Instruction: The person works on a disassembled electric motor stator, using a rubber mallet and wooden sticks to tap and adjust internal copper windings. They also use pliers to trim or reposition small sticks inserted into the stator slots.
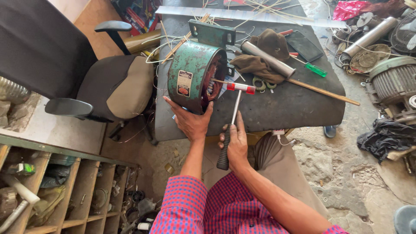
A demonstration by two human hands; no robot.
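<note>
A green motor stator housing (193, 73) lies on its side on the dark worktable (281, 108), its open end with copper windings (212, 80) facing right. My left hand (190, 119) presses against the housing's lower rim. My right hand (236, 145) grips the black handle of a hammer (236, 108) whose red-and-white head is just right of the windings. A thin wooden stick (221, 81) pokes out of the windings toward the hammer head.
On the table behind lie a metal pipe (268, 59), a brown cloth (264, 52), a green-handled screwdriver (314, 68), scissors (262, 84) and a long wooden rod (323, 91). An office chair (108, 84) stands left, wooden shelves (82, 190) lower left, another motor (394, 82) right.
</note>
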